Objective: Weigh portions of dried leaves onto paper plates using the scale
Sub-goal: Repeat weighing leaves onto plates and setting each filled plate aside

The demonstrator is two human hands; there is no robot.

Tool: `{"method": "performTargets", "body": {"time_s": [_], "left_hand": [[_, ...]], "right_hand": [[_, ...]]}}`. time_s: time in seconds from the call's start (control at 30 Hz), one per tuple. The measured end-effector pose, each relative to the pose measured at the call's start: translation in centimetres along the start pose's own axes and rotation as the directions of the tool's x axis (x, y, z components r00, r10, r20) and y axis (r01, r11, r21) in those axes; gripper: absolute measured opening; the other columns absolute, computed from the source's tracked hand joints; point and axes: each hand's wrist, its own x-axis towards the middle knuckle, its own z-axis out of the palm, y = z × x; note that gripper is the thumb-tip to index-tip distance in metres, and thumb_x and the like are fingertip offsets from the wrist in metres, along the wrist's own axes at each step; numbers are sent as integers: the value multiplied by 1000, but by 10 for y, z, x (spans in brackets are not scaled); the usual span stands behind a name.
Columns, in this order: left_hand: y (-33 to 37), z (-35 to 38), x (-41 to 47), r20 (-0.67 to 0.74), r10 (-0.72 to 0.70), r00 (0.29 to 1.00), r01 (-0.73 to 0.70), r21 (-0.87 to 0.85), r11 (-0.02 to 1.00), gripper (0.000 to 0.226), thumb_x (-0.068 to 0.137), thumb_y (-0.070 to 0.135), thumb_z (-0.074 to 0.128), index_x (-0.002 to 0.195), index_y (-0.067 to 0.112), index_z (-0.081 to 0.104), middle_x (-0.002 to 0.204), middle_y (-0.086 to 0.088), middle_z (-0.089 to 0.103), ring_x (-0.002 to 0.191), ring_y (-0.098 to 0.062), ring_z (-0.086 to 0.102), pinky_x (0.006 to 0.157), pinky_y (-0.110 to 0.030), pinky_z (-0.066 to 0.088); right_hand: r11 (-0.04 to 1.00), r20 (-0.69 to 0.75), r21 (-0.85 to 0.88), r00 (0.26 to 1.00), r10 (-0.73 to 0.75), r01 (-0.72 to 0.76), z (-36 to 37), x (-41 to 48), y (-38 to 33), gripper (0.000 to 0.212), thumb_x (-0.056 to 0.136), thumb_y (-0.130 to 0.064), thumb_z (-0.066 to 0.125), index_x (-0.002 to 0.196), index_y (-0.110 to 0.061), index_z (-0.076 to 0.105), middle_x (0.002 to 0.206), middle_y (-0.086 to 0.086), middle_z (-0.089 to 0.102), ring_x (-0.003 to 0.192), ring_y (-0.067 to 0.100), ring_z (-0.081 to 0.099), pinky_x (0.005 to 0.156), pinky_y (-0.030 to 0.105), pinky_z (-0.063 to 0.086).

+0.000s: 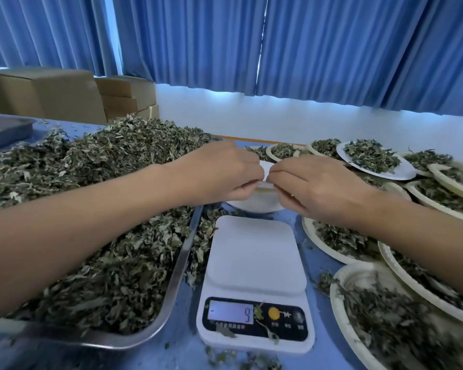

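A white digital scale [254, 265] stands in front of me with a bare platform and a lit display. Just beyond it lies a stack of empty paper plates [257, 205]. My left hand [219, 172] and my right hand [316, 188] meet above that stack, both pinching the rim of the top paper plate [265, 170], whose white edge shows between the fingertips. A big heap of dried leaves [96, 209] fills the metal tray [179, 265] on the left.
Several paper plates with leaf portions [374, 161] cover the right side, overlapping down to the near right corner. Loose leaves lie on the blue table around the scale. Cardboard boxes [64, 94] stand at the back left under blue curtains.
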Motion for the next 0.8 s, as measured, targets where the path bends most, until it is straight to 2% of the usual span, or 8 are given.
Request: {"method": "performTargets", "body": {"time_s": [0.1, 0.3, 0.53, 0.6, 0.67, 0.73, 0.77, 0.8], "left_hand": [[22, -11, -22, -62, 94, 994, -97, -39, 995, 27, 98, 17, 47, 86, 7, 68, 81, -10, 65, 72, -35, 60, 69, -47, 51], [61, -28, -66, -39, 207, 978, -209, -64, 976, 24, 101, 19, 53, 99, 6, 73, 91, -8, 70, 79, -30, 66, 76, -43, 55], [92, -29, -83, -19, 268, 963, -269, -21, 963, 17, 97, 21, 63, 85, 12, 71, 79, -2, 65, 71, -24, 62, 70, -34, 54], [94, -30, -83, -11, 251, 968, -251, -57, 966, 20, 99, 23, 61, 89, 11, 72, 83, -3, 67, 75, -25, 63, 72, -36, 55], [90, -33, -81, 47, 207, 977, -194, -193, 962, 26, 101, 31, 57, 96, 11, 73, 93, -2, 70, 83, -24, 65, 76, -39, 55], [81, -39, -79, 109, 62, 992, -18, -367, 930, 37, 100, 48, 53, 104, 18, 73, 101, 5, 71, 92, -17, 66, 82, -38, 54], [75, -41, -77, 110, -38, 993, 80, -413, 907, 43, 98, 57, 49, 105, 22, 73, 102, 10, 71, 93, -11, 66, 83, -36, 54], [68, -42, -74, 89, -144, 986, 168, -424, 890, 48, 97, 62, 44, 102, 25, 73, 98, 13, 70, 89, -8, 65, 82, -35, 54]], "right_hand": [[997, -45, 73, 999, -11, 14, -16, -10, -29, 21, 98, -9, 56, 97, 2, 74, 94, 17, 72, 76, 37, 68, 66, 47, 56], [964, 28, 266, 999, -28, 20, -39, -38, -79, 22, 97, -17, 68, 113, -3, 75, 106, 12, 74, 88, 29, 70, 78, 40, 58], [909, 104, 416, 994, -19, -26, -41, -56, -106, 21, 101, -19, 65, 115, -6, 74, 109, 7, 71, 93, 25, 66, 83, 37, 56], [883, 126, 464, 992, 11, -69, -44, -56, -104, 20, 102, -20, 61, 112, -8, 74, 106, 4, 71, 93, 23, 65, 81, 37, 55], [883, 166, 444, 982, 84, -150, -45, -54, -99, 22, 104, -23, 56, 111, -11, 73, 104, 1, 71, 94, 22, 66, 81, 40, 55], [879, 184, 365, 949, 256, -308, -42, -51, -90, 23, 105, -25, 52, 106, -13, 72, 100, 0, 72, 90, 22, 67, 77, 43, 56], [843, 191, 326, 903, 386, -429, -40, -49, -83, 23, 104, -25, 51, 102, -14, 72, 94, 0, 72, 82, 20, 67, 71, 42, 57], [771, 218, 297, 826, 520, -564, -38, -47, -73, 23, 102, -23, 52, 96, -15, 72, 86, -1, 72, 73, 18, 67, 65, 42, 57]]}}
